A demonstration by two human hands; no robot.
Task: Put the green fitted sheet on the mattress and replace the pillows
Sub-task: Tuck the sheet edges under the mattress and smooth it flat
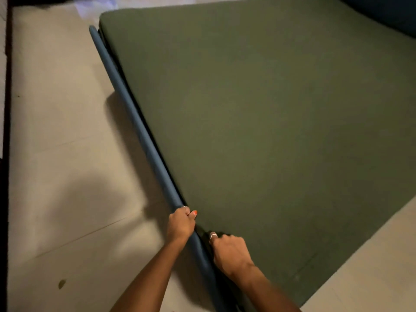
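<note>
The green fitted sheet [258, 113] lies smooth and taut over the mattress, filling most of the view. Along its left side runs the blue padded bed rail [139, 127]. My left hand [181, 224] grips the sheet's edge at that side, thumb on top, right beside the rail. My right hand [229, 251] sits a little nearer to me, its fingers curled down into the gap between mattress and rail, holding the sheet's edge there. No pillows are in view.
Pale tiled floor [67, 154] spreads to the left of the bed, with more floor [371, 266] at the lower right. A dark wall edge runs down the far left. Something dark blue [387, 14] rises at the bed's far right corner.
</note>
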